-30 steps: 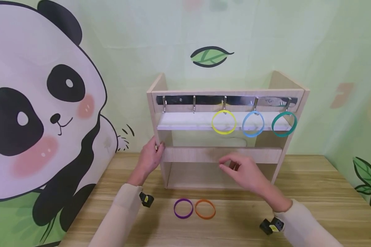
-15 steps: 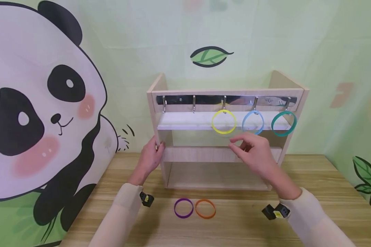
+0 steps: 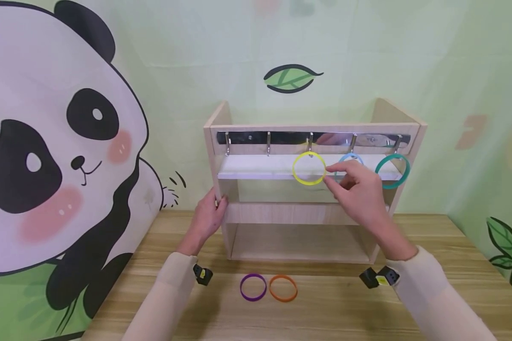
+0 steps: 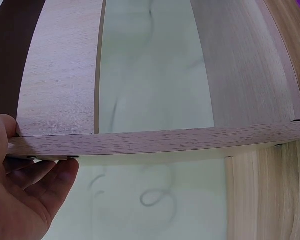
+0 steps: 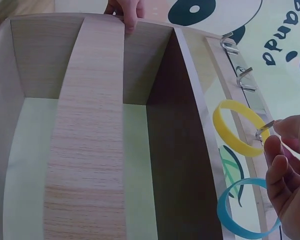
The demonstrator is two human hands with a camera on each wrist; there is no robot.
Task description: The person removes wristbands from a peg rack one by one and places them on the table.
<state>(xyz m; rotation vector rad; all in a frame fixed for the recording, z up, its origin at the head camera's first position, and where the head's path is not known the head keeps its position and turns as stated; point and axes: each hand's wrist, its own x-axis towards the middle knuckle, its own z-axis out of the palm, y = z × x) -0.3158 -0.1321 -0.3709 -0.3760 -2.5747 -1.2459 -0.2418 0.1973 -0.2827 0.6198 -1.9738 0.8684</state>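
Observation:
My left hand (image 3: 209,211) grips the left side panel of the wooden rack (image 3: 277,213); in the left wrist view its thumb is on one face and its fingers curl behind. A yellow silicone wristband (image 3: 296,179) hangs from the middle hook. My right hand (image 3: 360,194) is at that band's right edge, thumb and index fingertips slightly apart; whether they touch the band cannot be told. Behind this hand, a light blue wristband (image 5: 225,218) is partly hidden. A green wristband (image 3: 406,173) hangs at the far right.
Two leftmost hooks (image 3: 227,143) on the metal strip hold no band. A purple wristband (image 3: 241,294) and an orange wristband (image 3: 295,293) lie on the wooden table (image 3: 324,312) before the rack. A panda-printed backdrop (image 3: 345,42) stands behind.
My right hand has risen from in front of the rack's lower crossbar to the yellow wristband, moving up and slightly right. It now covers part of the blue band. My left hand stays put.

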